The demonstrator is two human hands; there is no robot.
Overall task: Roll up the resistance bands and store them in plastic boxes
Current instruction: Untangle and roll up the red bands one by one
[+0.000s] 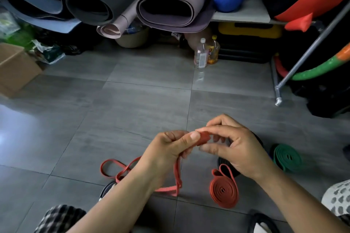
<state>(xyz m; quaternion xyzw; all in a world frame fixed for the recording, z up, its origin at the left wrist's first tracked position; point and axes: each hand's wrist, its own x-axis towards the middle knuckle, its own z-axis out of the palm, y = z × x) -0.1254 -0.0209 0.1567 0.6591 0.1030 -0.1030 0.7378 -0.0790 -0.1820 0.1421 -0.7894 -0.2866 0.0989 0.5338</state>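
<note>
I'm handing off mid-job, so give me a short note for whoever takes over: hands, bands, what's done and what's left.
Left hand: pinches the thin red band beside its started roll.
Right hand: pinches the small rolled end of that band.
Most of the band is unrolled and trails over the floor to the left.
Done: the wide red coil and the green coil lie rolled on the floor. The dark band is partly hidden by the right hand.
Left: finish this roll and box all the bands. No plastic box is in view.

black roll [222, 162] mostly behind right hand [240, 149] | cardboard box [17, 68] cut by left edge
</note>
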